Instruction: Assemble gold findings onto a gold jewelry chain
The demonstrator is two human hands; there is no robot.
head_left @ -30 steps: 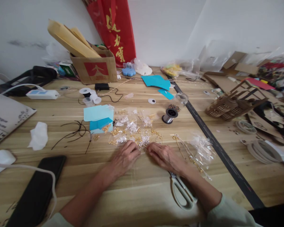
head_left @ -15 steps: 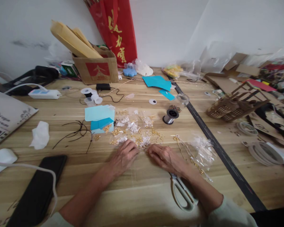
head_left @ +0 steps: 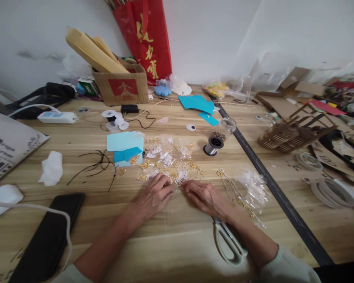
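My left hand [head_left: 157, 193] rests on the table with its fingers curled together, beside the near edge of the small beads. My right hand [head_left: 205, 197] lies opposite, its fingertips pinched. What either pinch holds is too small or hidden to tell. Between the fingertips are a little ring [head_left: 178, 184] and a short piece of fine chain or beading [head_left: 177, 190]. Silver beads [head_left: 182, 175] and gold beads [head_left: 196, 168] lie loose and in small clear bags just beyond. Scissors [head_left: 230, 245] with pale handles lie partly under my right forearm.
Gold and silver chains [head_left: 234, 192] and crumpled clear bags [head_left: 254, 190] lie to the right. A wire spool [head_left: 213, 146] stands behind, near a glass jar [head_left: 227, 125]. Blue cards [head_left: 124, 142], black cords [head_left: 98, 165] and a phone [head_left: 51, 236] are on the left.
Both hands stay almost in place, with only slight finger movement. The whole view has shifted very slightly.
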